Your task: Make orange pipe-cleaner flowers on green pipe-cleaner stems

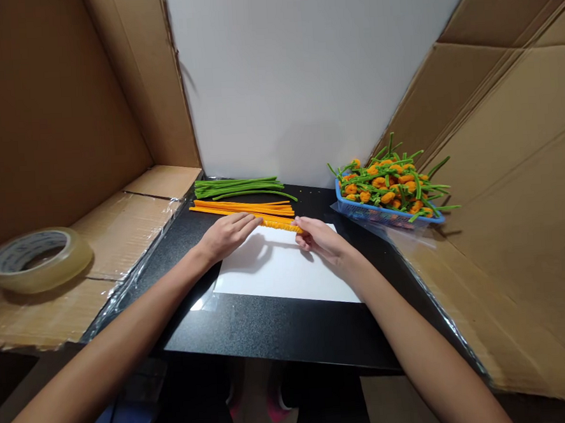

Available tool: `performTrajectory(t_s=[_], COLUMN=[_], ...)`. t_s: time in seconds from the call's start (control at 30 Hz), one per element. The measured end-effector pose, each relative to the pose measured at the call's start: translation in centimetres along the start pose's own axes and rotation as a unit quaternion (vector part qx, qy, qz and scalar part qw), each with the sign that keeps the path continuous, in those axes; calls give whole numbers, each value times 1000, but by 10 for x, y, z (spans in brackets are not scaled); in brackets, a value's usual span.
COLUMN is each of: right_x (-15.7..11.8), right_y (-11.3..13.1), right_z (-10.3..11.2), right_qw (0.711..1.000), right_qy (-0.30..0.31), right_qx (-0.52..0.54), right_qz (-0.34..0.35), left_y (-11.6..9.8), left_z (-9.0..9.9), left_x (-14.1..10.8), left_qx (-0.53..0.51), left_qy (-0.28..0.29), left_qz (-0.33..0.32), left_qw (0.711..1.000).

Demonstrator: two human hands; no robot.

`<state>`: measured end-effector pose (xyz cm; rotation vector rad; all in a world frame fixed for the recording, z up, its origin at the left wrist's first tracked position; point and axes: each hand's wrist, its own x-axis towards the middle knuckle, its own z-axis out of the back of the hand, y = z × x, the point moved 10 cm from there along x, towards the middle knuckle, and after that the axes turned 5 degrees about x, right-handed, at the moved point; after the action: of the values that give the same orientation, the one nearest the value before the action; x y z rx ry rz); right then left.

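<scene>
Between my two hands stretches a bundled, crinkled length of orange pipe cleaner point(281, 223), held just above a white sheet of paper point(286, 269). My left hand point(230, 235) is closed at its left end, the fingers covering that part. On the other end, my right hand point(318, 236) pinches with thumb and forefinger. Loose straight orange pipe cleaners point(234, 206) lie right behind my left hand. Farther back is a bunch of green pipe cleaners point(237, 187).
A blue basket point(383, 213), heaped with small orange pipe-cleaner pumpkins point(387, 197) on green stems, stands at the right. A big roll of clear tape point(77, 256) rests on cardboard at left. Cardboard walls point(510, 178) flank the black table point(270, 327).
</scene>
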<state>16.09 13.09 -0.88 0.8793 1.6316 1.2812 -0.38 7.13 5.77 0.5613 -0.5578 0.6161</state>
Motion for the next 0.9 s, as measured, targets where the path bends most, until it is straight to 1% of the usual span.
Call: performTrajectory(t_s=[0.03, 0.07, 0.1, 0.13, 0.17, 0.2, 0.23, 0.3, 0.37, 0.43, 0.5, 0.57, 0.63, 0.73, 0.9], right_x=[0, -1, -5, -10, -16, -21, -24, -26, -23, -17, -9, -3, 0, 1, 3], right_y=[9, 22, 37, 51, 61, 68, 72, 73, 68, 58, 45, 35, 29, 24, 16], right_z=[7, 13, 16, 15, 12, 8, 5, 3, 5, 10, 14, 15, 17, 19, 19], right_qw=[998, 989, 972, 949, 925, 904, 890, 881, 888, 910, 938, 954, 959, 959, 962], right_qy=[-32, -65, -93, -110, -116, -115, -112, -110, -116, -114, -97, -80, -79, -97, -121], right_qx=[-43, -95, -151, -205, -253, -290, -316, -339, -332, -293, -239, -196, -179, -175, -168], right_qz=[42, 96, 157, 214, 260, 291, 308, 312, 298, 269, 233, 211, 206, 201, 179], left_y=[4, 10, 15, 21, 25, 28, 30, 30, 29, 28, 30, 33, 34, 35, 42], left_z=[-4, -7, -10, -12, -13, -14, -15, -14, -13, -12, -11, -12, -14, -19, -27], left_x=[-1, -3, -5, -7, -8, -10, -10, -11, -10, -10, -9, -9, -9, -9, -13], left_qx=[0, 0, 0, -4, -10, -17, -23, -34, -48, -64, -77, -87, -93, -99, -124], left_qy=[11, 23, 33, 40, 47, 52, 55, 57, 54, 48, 44, 46, 55, 68, 64], left_qz=[11, 24, 38, 51, 60, 65, 66, 59, 52, 59, 77, 98, 111, 120, 161], left_qw=[1000, 999, 999, 998, 997, 996, 996, 996, 996, 995, 993, 990, 988, 985, 977])
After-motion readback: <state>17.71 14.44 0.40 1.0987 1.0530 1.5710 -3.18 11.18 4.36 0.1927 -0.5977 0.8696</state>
